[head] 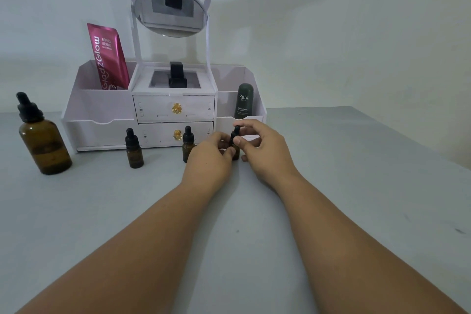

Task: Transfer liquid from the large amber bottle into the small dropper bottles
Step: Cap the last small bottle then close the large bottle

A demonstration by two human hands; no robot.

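Note:
The large amber bottle (44, 144) with a black dropper cap stands upright at the far left of the table, partly filled. Three small amber dropper bottles stand in front of the organiser. One small bottle (134, 150) is left of centre, capped. A second small bottle (187, 141) is half hidden behind my left hand (209, 158). The third small bottle (235, 135) stands between my hands. My left hand grips its body and my right hand (262, 147) pinches its black dropper cap.
A white cosmetic organiser (102, 107) with two drawers and a cat-ear mirror (169, 12) stands at the back. It holds a pink pouch (108, 56) and a dark green Kahf bottle (245, 101). The grey table (331, 186) stretches right and toward me.

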